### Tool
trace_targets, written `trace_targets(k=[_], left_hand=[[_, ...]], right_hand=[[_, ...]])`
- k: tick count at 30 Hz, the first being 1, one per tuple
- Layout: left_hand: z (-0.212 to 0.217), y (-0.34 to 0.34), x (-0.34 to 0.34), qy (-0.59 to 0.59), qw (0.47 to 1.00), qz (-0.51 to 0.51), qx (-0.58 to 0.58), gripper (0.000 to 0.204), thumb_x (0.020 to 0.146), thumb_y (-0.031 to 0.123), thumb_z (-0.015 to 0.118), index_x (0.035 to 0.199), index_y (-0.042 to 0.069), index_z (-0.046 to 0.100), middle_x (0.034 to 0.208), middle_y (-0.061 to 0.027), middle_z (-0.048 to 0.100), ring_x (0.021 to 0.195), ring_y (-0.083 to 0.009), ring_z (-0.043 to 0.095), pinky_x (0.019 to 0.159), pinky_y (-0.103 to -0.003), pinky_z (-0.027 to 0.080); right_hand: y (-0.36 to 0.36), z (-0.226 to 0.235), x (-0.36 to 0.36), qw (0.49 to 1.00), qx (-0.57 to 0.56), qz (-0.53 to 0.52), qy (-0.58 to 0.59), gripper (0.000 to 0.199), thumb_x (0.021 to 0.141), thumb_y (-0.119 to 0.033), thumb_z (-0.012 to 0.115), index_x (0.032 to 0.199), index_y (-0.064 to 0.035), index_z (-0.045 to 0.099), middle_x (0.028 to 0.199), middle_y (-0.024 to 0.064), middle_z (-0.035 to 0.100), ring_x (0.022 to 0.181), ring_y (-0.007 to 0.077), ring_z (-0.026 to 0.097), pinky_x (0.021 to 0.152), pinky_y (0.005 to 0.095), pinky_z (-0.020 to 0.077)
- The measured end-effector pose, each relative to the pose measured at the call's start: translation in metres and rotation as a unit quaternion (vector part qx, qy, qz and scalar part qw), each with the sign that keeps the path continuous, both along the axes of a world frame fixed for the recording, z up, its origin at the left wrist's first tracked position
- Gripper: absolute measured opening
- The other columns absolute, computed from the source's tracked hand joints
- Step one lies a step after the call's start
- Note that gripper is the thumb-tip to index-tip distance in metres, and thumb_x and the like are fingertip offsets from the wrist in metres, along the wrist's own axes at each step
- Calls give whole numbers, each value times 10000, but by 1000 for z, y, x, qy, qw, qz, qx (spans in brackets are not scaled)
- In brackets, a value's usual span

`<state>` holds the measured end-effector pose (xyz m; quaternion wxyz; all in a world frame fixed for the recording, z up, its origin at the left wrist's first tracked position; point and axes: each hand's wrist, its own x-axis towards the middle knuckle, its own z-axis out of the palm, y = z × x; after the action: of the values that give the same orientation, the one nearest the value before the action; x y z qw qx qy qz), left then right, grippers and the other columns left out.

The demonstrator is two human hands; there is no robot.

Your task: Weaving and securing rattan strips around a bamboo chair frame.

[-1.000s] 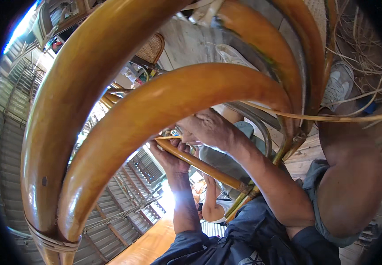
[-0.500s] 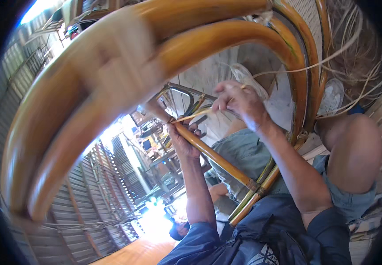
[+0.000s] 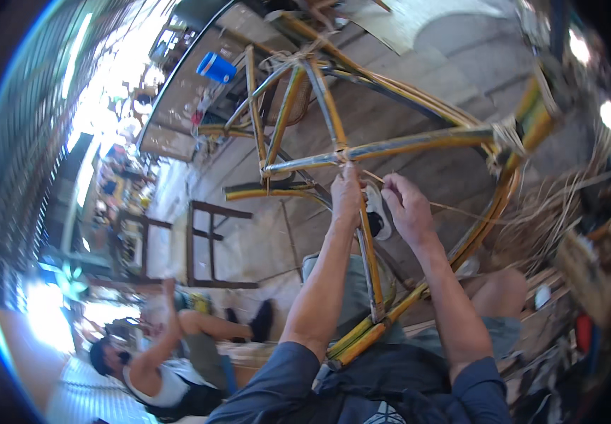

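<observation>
up close, both hands work on a rattan chair frame (image 3: 418,145) that is tipped over the person's lap, its yellow-brown poles crossing at a joint in the middle of the view. the left hand (image 3: 346,194) has its grip closed around the upright pole (image 3: 369,254) just below that joint, fingers wrapped round the cane. the right hand (image 3: 406,206) sits just beside it, its grip pinched together on a thin rattan strip (image 3: 461,208) that trails off to the right; how tightly the fingertips press is hard to tell. the pole runs down between the forearms to the lower end of the frame, where it meets a curved outer pole (image 3: 482,226) near the person's dark blue shirt. a binding of pale strip (image 3: 505,134) wraps the corner where the horizontal pole meets the curved one at the right. loose rattan strands (image 3: 560,205) lie in a heap on the floor at the right. farther left stands a dark wooden stool frame (image 3: 210,244) on the concrete floor (image 3: 263,240), and a blue bucket (image 3: 215,68) sits near the top. at the lower left another person (image 3: 171,353) in a white sleeveless top sits on the floor with one arm raised.
</observation>
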<state>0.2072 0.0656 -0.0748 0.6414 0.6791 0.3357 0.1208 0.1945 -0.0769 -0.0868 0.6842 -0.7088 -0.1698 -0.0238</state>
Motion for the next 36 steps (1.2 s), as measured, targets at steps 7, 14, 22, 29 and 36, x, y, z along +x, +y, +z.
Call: trace_targets(k=[7, 14, 22, 29, 36], left_hand=[[-57, 32, 11, 3, 992, -43, 122, 357, 870, 413, 487, 872, 59, 528, 687, -36, 520, 471, -108, 475, 408, -247, 379], [-12, 50, -6, -237, 841, 10, -486, 330, 883, 409, 490, 931, 90, 560, 737, -4, 521, 595, -157, 510, 588, -284, 456], [-21, 57, 13, -175, 835, -126, -507, 336, 910, 378, 449, 962, 82, 601, 815, -32, 638, 748, -184, 578, 685, -335, 479], [-41, 49, -6, -178, 779, -124, -588, 461, 911, 452, 385, 948, 39, 586, 783, -96, 625, 728, -239, 605, 626, -357, 496], [-119, -24, -56, 106, 691, -378, -607, 634, 815, 650, 380, 754, 51, 581, 662, -74, 598, 550, -196, 562, 507, -314, 449]], right_hand=[[33, -68, 29, 977, 16, 124, 175, 243, 885, -248, 530, 893, -12, 586, 585, 8, 483, 506, 123, 467, 462, 264, 351], [10, 32, -17, 960, 89, 105, 243, 225, 905, -214, 493, 840, -14, 574, 527, -56, 356, 435, 25, 307, 387, 185, 241], [24, 76, -17, 977, 20, 127, 171, 240, 911, -217, 498, 917, 5, 589, 554, -50, 398, 470, 19, 333, 413, 165, 247], [6, -14, 0, 975, -91, 78, 189, 219, 907, -224, 509, 951, -23, 586, 602, -51, 409, 517, 25, 370, 440, 180, 294], [15, -51, 22, 973, -121, 91, 171, 149, 899, -170, 510, 910, -42, 586, 611, -47, 421, 555, 38, 373, 499, 187, 333]])
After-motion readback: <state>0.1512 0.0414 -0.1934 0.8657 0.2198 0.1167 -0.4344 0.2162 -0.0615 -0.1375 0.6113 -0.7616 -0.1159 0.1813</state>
